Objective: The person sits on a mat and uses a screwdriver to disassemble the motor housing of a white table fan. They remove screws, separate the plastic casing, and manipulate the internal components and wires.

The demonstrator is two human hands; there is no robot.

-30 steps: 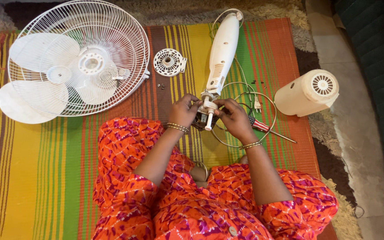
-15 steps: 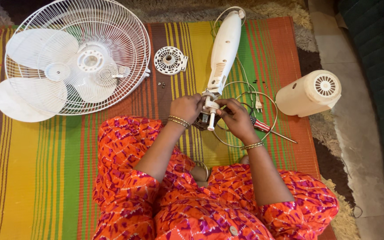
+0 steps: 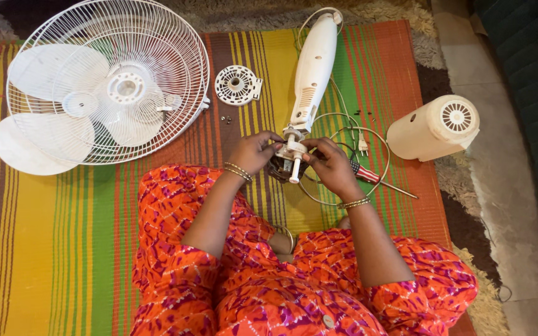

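I sit on a striped mat with a taken-apart white fan. My left hand (image 3: pixel 253 151) and my right hand (image 3: pixel 328 163) both grip the dark fan motor (image 3: pixel 287 163) at the lower end of the long white fan neck (image 3: pixel 311 71), which lies pointing away from me. A short white shaft sticks out of the motor toward me, between my fingers. A screwdriver (image 3: pixel 378 180) with a red striped handle lies just right of my right hand, on a thin wire ring (image 3: pixel 382 146).
A white wire fan guard (image 3: pixel 175 56) with the white blades (image 3: pixel 38 134) on it lies at the far left. A small round white plastic cover (image 3: pixel 237 84) and small screws (image 3: pixel 226 118) lie beside it. A cream motor housing (image 3: pixel 434 129) rests right, a plug (image 3: pixel 363 146) by it.
My hands stay on the motor with only small finger shifts. The view has drifted slightly, nothing else on the mat has moved.
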